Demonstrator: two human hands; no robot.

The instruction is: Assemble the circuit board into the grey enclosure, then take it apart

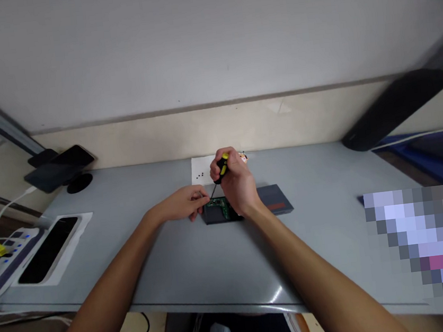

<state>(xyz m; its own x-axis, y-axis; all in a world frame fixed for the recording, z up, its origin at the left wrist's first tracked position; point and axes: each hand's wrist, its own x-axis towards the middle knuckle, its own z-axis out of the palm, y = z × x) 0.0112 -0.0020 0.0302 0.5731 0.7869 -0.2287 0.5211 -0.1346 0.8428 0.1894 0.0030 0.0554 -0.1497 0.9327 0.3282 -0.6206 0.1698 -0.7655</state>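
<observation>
My right hand [238,180] is wrapped round a black and yellow screwdriver [222,169], its shaft slanting down to the left. The tip meets the upper left part of a green circuit board [225,206] set in a dark casing [215,216]. My left hand [188,202] is at the board's left end, fingers bent together near the screwdriver tip; whether they pinch something small is hidden. A dark grey flat panel [276,198] lies to the right, partly behind my right wrist. Behind the board, a white sheet [201,167] bears several tiny dark pieces.
On the left are a phone [49,250] on white paper, a power strip [16,258] with cables, and a dark device on a stand [59,167]. A black cylinder [395,109] stands at the back right of the grey table [201,264]. A blurred-out object lies right.
</observation>
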